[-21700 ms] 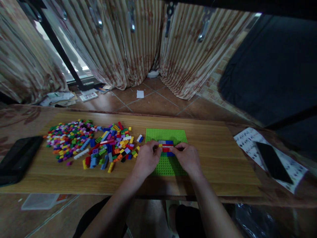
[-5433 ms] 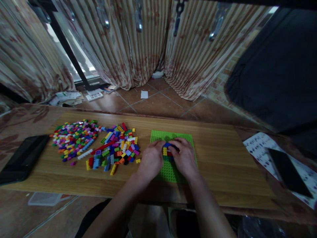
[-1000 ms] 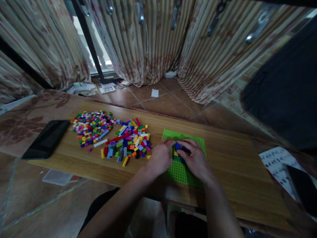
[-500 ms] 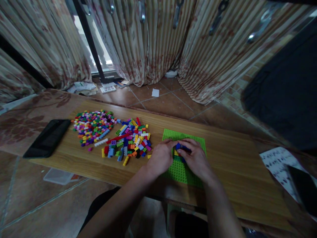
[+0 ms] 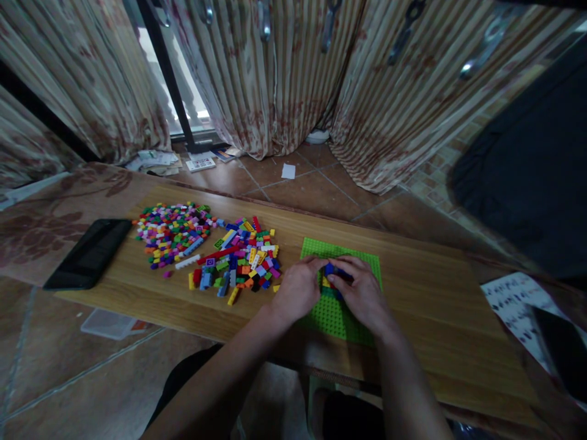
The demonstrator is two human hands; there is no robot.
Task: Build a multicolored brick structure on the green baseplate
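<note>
A green studded baseplate (image 5: 330, 318) lies on the wooden bench, and both hands are over its middle. My right hand (image 5: 360, 284) has thumb and fingers closed on a dark blue toy brick (image 5: 331, 269). My left hand (image 5: 300, 286) is curled at the left side of that brick, its fingertips against or very near it; what they grip, if anything, is hidden. Below the blue brick a bit of a yellow brick (image 5: 325, 282) shows between the hands. The rest of the built part is covered by my fingers.
Left of the baseplate lie a pile of mixed larger bricks (image 5: 243, 263) and a pile of small bricks (image 5: 172, 235). A black tablet (image 5: 89, 253) rests at the bench's left end. A printed sheet (image 5: 513, 305) and a dark phone-like object (image 5: 557, 345) lie at right.
Both hands stay at the same spot over the baseplate, with the blue brick still between them. The view has shifted very slightly.
</note>
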